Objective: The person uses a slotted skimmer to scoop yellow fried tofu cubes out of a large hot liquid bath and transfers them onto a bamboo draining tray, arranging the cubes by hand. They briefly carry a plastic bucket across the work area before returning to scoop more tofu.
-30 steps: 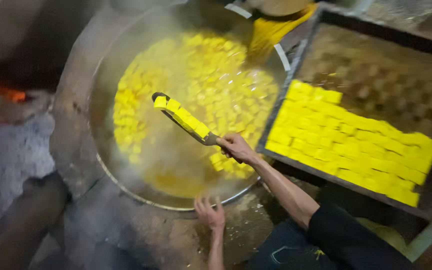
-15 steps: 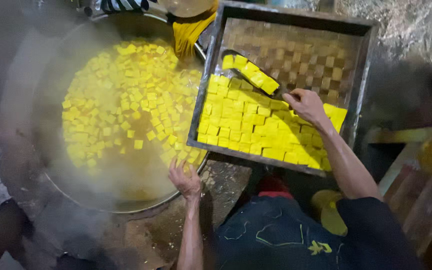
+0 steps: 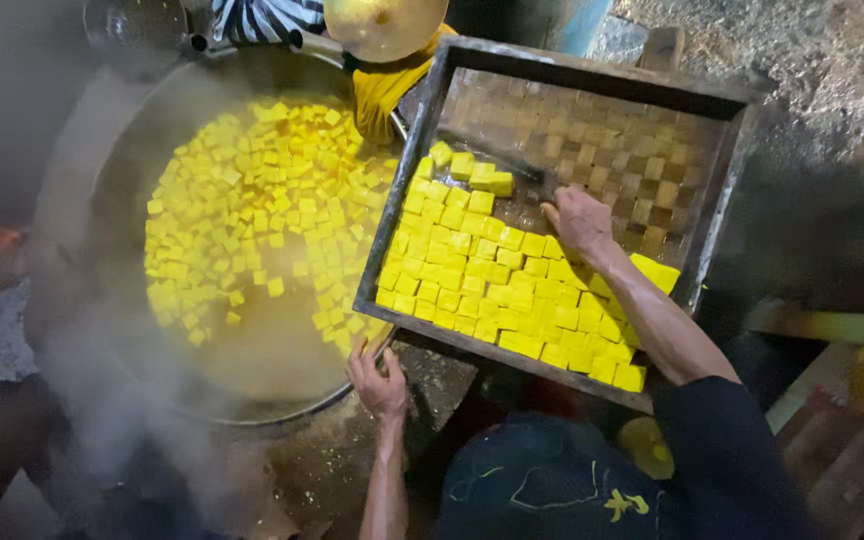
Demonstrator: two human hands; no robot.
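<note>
Just past the right hand (image 3: 580,222), which grips a flat scoop (image 3: 497,172), lies a short row of yellow cubes (image 3: 472,170) — running up-left from the fingers, over the tray (image 3: 727,190). Left hand (image 3: 380,385) rests open-fingered on the pan rim (image 3: 282,415) — farther off.

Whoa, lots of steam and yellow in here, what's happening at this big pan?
A person is working over a steaming wok full of yellow tofu cubes floating in liquid. Their right hand holds a flat spatula carrying a few cubes over a wooden tray, whose woven bottom is about half covered with neat rows of yellow cubes. Their left hand rests by the wok's rim near the tray's corner.
</note>
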